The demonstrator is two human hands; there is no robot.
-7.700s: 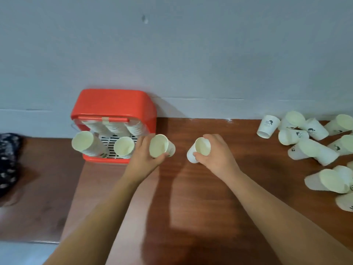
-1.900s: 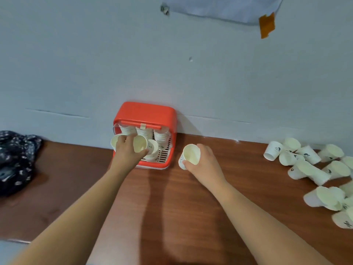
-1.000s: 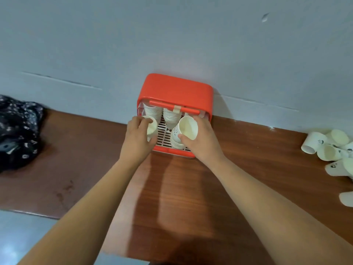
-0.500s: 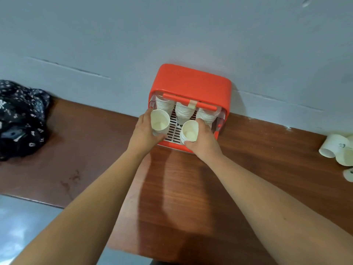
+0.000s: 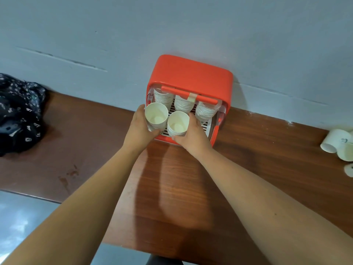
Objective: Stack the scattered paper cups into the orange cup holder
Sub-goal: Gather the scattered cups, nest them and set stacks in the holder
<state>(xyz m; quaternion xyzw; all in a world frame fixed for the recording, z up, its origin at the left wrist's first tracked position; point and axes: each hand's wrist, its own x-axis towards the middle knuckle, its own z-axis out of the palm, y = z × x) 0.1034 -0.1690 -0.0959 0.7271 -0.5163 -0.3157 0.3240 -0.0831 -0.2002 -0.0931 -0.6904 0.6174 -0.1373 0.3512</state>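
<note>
cup holder (image 5: 191,77) against wall (image 5: 172,25), loose cups (image 5: 336,140) right — cloth (image 5: 17,111) left

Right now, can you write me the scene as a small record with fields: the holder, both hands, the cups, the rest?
holder: orange, against the wall, three cup stacks in its back row
left hand: grips a paper cup, mouth up, at the holder's front left
right hand: grips a stack of cups beside it, mouth up
loose cups: a few lying on the table at the right
other: dark patterned cloth at the far left
</note>
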